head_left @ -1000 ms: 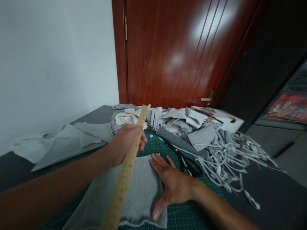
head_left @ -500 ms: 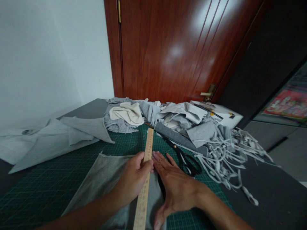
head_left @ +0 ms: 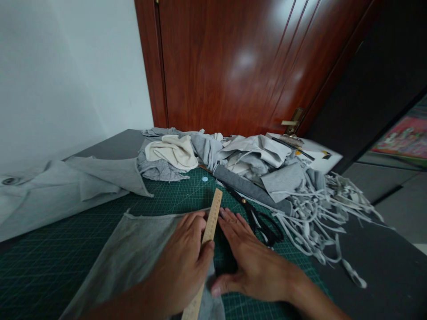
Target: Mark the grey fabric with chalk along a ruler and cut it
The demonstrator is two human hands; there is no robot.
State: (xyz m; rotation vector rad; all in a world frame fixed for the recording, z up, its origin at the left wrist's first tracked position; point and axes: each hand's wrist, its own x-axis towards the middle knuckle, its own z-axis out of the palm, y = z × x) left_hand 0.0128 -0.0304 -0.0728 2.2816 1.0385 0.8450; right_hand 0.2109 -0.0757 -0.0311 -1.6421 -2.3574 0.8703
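Observation:
A wooden ruler (head_left: 211, 222) lies lengthwise over the right part of a grey fabric piece (head_left: 133, 249) on the green cutting mat (head_left: 43, 266). My left hand (head_left: 187, 255) grips the ruler, thumb on top and fingers curled at its left side. Just right of the ruler, my right hand (head_left: 247, 258) rests with fingers stretched forward and thumb spread, its fingertips by the fabric's far right corner. Black scissors (head_left: 258, 218) lie on the mat beyond my right hand. My left forearm covers part of the fabric.
Folded grey cloth (head_left: 66, 195) lies at the left. Fabric scraps (head_left: 253, 153), a rolled dark grey cloth (head_left: 248, 189) and tangled pale strips (head_left: 313, 222) line the back and right. A clipboard (head_left: 316, 153) sits behind them, before a wooden door (head_left: 227, 66).
The ruler has slid toward me, its far end now nearer the fabric's far edge. My left hand has shifted its grip along it. The view has turned slightly.

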